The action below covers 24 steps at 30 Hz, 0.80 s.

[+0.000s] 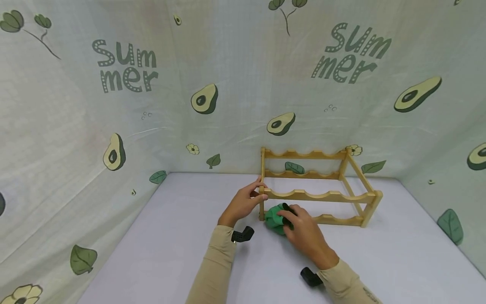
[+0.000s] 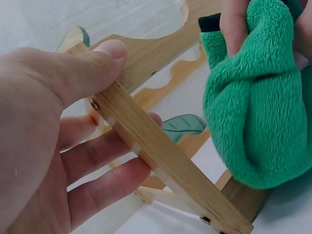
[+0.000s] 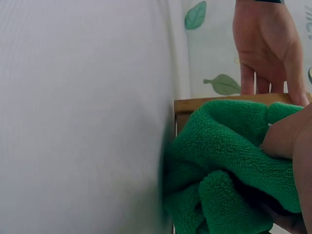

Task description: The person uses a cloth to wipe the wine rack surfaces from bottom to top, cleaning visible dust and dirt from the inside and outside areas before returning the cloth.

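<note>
A wooden rack [image 1: 330,196] with scalloped rails, shaped like a wine rack, stands on the table. My left hand [image 1: 243,203] grips its front left post near the top. In the left wrist view the thumb lies on one side of the post [image 2: 161,146], with the fingers curled behind it. My right hand [image 1: 305,233] holds a bunched green terry cloth [image 1: 274,219] with a dark edge, low by the rack's front left corner. Seen from the right wrist, the cloth [image 3: 219,131] hides most of the rack's near end and part of the right fingers.
The rack stands on a white table [image 1: 182,236], close to its back edge. Behind hangs a pale curtain [image 1: 235,55] printed with avocados, leaves and lettering. It also runs along both sides. A black wrist camera [image 1: 243,234] sits by the left cuff, another camera [image 1: 310,277] by the right.
</note>
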Motion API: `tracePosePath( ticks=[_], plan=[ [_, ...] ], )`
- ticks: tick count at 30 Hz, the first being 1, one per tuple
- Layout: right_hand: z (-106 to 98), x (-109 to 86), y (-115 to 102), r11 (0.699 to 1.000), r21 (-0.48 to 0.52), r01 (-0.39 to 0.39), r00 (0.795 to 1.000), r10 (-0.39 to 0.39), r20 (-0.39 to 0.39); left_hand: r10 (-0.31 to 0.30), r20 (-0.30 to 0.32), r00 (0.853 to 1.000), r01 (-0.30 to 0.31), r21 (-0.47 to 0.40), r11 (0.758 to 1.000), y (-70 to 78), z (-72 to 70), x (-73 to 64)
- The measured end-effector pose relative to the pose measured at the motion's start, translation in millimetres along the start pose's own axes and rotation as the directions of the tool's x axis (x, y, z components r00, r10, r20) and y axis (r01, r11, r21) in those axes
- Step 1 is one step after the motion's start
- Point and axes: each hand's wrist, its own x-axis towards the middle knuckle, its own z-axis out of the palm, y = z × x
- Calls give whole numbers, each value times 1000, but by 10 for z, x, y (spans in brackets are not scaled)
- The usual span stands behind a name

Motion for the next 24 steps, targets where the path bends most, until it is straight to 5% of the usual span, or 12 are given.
tracePosePath(
  ticks=[24],
  plan=[
    [-248,-127,254,1000,22,-6,998,8,-68,29,9,1000,-29,22,999,-43,-33,9]
  ],
)
